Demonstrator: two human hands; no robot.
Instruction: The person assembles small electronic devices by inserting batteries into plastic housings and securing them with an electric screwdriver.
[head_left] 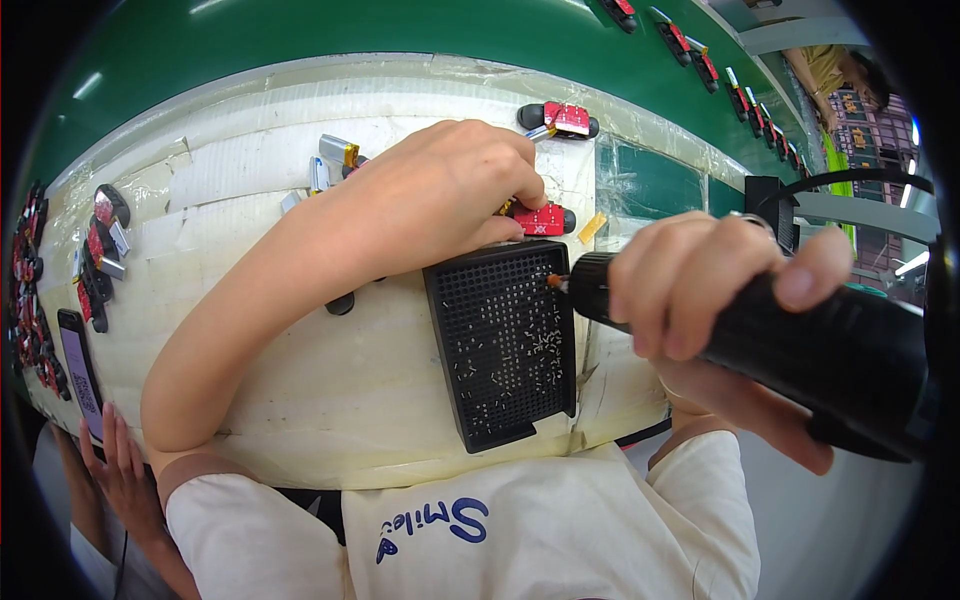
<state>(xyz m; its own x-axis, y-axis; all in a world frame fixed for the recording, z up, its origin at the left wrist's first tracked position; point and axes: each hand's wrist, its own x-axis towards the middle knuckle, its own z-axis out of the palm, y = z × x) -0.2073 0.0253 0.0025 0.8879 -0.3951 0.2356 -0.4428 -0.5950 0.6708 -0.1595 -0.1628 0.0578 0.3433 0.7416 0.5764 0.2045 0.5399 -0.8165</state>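
My left hand (455, 190) reaches across the table, its fingers closed on a small red-and-black device (541, 219) just above the tray. The far side of that device is partly hidden under my fingers. In my right hand (700, 285) is a thick black electric screwdriver (820, 350), lying nearly level and pointing left. Its orange-tinted tip is over the upper right part of a black perforated screw tray (447, 345). Small silver screws (540, 345) stand in the tray's holes, and others lie loose in a heap.
Another red-and-black device (560, 120) lies beyond my left hand. More are piled at the far left (40, 330), near a phone (78, 360) and another person's hand (118, 455). Several units line the green surface (350, 30). A yellow strip (592, 228) lies beside the tray.
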